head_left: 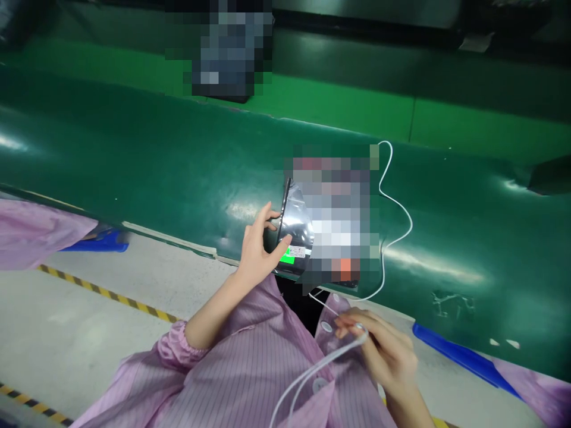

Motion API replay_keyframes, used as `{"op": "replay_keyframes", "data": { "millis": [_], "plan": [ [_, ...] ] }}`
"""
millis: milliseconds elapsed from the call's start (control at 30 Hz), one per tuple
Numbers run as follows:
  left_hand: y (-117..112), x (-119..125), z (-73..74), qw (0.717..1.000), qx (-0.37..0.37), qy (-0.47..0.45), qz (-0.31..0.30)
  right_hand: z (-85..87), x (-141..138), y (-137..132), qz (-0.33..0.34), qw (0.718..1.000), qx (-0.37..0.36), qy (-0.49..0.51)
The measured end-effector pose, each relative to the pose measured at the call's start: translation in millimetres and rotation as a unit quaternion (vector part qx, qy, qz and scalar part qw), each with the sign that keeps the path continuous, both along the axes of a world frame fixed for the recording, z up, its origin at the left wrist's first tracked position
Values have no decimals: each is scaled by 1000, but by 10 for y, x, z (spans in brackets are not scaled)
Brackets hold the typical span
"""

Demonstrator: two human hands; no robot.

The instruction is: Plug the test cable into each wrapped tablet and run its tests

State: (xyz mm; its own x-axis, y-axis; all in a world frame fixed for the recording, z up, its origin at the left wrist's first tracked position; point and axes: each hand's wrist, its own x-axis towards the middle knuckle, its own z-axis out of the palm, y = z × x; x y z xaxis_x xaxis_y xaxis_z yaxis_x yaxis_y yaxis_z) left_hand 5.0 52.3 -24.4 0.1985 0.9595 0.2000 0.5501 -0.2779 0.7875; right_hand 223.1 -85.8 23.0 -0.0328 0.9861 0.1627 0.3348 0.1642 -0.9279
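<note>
A flat black device (294, 229) with a glossy film-like surface, a white label and a green sticker lies near the bench's front edge. Its right part is covered by pixelation. My left hand (259, 249) grips its left edge, thumb on the face by the label and fingers spread along the side. In front of my body, my right hand (386, 348) is closed around a white cable (328, 358), pinching it between thumb and fingers. Looped strands hang down over my lap, while another length (408, 220) curves across the bench on the right of the device.
The green bench (156, 160) runs across the view. At the back stands a pixelated dark object (227, 53). Pink sleeves (40, 232) of people show at both sides, near blue seats or trays (464, 356). Yellow-black tape (107, 291) marks the floor.
</note>
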Motion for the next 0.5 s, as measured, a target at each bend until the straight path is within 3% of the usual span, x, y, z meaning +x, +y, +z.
{"op": "replay_keyframes", "data": {
  "millis": [167, 267, 367, 500],
  "plan": [
    [30, -30, -13, 1000, 8, 9, -6, 283, -63, 185, 0, 997, 47, 55],
    [17, -34, -21, 999, 29, 9, -11, 421, -77, 380, 52, 994, 60, 72],
    [8, -40, -19, 999, 38, 7, -15, 487, -79, 516, 118, 986, 74, 92],
    [5, -48, 9, 999, 33, 32, -21, 484, -150, 537, 84, 987, 99, 95]
  ]
}}
